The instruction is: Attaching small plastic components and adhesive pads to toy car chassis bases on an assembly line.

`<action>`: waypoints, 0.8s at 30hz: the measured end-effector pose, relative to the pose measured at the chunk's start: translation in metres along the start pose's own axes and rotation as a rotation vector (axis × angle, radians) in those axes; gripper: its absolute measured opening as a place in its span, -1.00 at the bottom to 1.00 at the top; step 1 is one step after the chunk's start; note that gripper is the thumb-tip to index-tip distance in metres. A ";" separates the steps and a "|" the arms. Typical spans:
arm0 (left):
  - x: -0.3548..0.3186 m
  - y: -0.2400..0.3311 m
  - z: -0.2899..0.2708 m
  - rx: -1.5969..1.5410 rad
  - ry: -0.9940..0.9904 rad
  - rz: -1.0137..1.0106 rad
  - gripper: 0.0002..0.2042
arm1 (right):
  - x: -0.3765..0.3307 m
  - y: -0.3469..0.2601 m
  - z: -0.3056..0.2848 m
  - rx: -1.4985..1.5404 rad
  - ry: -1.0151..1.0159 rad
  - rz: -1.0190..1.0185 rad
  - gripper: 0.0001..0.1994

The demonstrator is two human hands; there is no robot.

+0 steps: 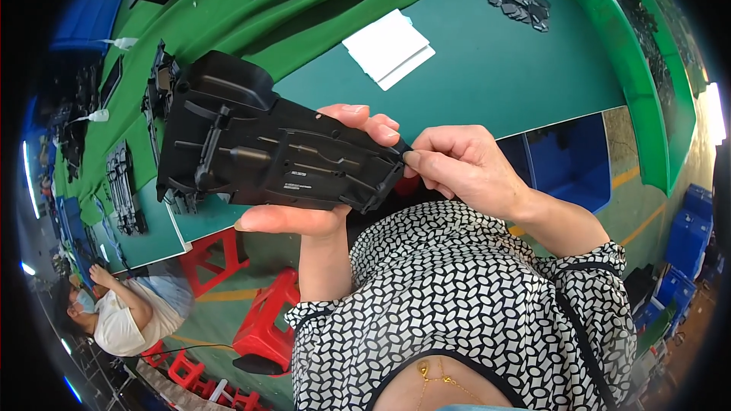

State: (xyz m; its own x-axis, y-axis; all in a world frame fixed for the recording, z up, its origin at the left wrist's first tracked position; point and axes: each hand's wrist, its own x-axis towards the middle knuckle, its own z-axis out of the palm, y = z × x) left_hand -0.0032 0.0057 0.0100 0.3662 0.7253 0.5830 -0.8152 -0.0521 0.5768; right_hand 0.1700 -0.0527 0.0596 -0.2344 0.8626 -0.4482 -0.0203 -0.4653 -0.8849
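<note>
A black moulded plastic chassis (263, 156), with ribs, slots and a raised box-shaped end, is held tilted over the near table edge. My left hand (304, 220) grips it from below and behind, thumb along the near side and fingertips over the far side. At its narrow right end, my right hand (476, 171) pinches with thumb and forefinger. A small dark piece (400, 149) shows at those fingertips; whether it is separate or part of the chassis I cannot tell.
White sheets (388, 49) and a pile of small black parts (516, 4) lie on the green table (487, 80). Green bins (647, 91) border it at right; a blue crate (571, 164) sits below. More black parts (123, 186), red stools (266, 320) and a seated person (141, 308) are at left.
</note>
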 end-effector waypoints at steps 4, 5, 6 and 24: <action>-0.001 0.000 -0.001 -0.014 0.005 -0.009 -0.02 | 0.001 -0.001 0.000 -0.003 -0.004 0.001 -0.77; -0.001 0.001 -0.001 -0.010 0.012 -0.008 -0.03 | 0.001 -0.002 0.001 -0.004 -0.008 0.000 -0.77; 0.000 0.002 -0.001 -0.004 0.019 -0.006 -0.03 | 0.002 -0.002 0.001 -0.009 -0.011 0.002 -0.77; -0.005 0.020 0.010 -0.255 0.588 -0.077 -0.16 | -0.021 -0.007 -0.045 -0.263 0.183 -0.338 -0.90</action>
State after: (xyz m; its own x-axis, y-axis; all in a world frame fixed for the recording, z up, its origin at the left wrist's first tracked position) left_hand -0.0170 -0.0053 0.0243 0.1796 0.9793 0.0931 -0.9040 0.1270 0.4083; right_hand 0.2185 -0.0587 0.0694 -0.0808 0.9891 -0.1233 0.1865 -0.1066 -0.9767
